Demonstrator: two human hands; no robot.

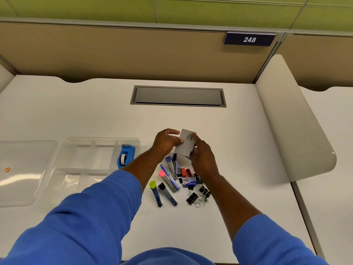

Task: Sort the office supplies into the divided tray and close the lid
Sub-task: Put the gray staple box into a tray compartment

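Both hands hold a small grey box [185,143] above the white desk. My left hand [166,142] grips its left side and my right hand [202,157] grips its right and lower edge. Below the box lies a pile of supplies: several highlighters and markers [168,182], a small blue staple box [189,183], a red stapler [188,172] and several black binder clips [197,195]. The clear divided tray [76,170] sits to the left, with a blue tape dispenser [125,156] in its right compartment. Its clear lid [24,169] lies flat further left.
A grey cable hatch [178,96] is set into the desk behind the hands. A beige partition [292,119] borders the desk on the right. Panel walls stand at the back with a sign reading 248 [249,39]. A small orange object [7,170] shows at the lid.
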